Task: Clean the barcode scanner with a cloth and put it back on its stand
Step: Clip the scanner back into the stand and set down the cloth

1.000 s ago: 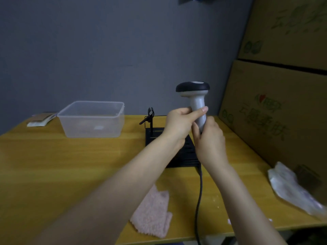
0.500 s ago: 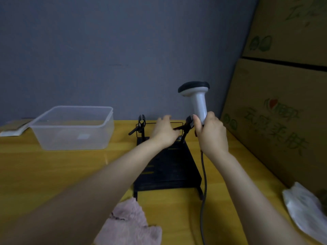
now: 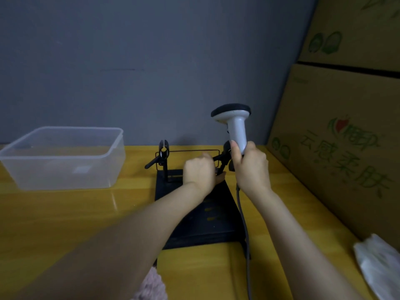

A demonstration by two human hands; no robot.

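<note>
- The one barcode scanner (image 3: 236, 124) stands upright in the air, dark head on top, white handle below, over the right rear corner of the black stand (image 3: 201, 215).
- The right hand (image 3: 251, 167) wraps the lower handle, fingers (image 3: 234, 151) clenched around it, thumb up along the handle; the forearm rises from the lower right.
- A single grey cable (image 3: 244, 226) hangs from under that hand along the stand's right edge.
- The left hand (image 3: 200, 172) reaches across the stand, its fingers curled at the right black clamp (image 3: 223, 158); whether they grip it I cannot tell.
- The stand carries two clamps, the other clamp (image 3: 161, 155) at its left rear, with a thin wire between them.
- One pink cloth (image 3: 151, 286) lies on the yellow desk (image 3: 65, 217) at the bottom edge, partly under the left forearm.
- One clear plastic tub (image 3: 65, 156) sits to the left.
- Two stacked cardboard boxes (image 3: 337, 137) stand at right, printed with green Chinese characters, too blurred to read with confidence.
- One white plastic bag (image 3: 378, 263) lies beside them.
</note>
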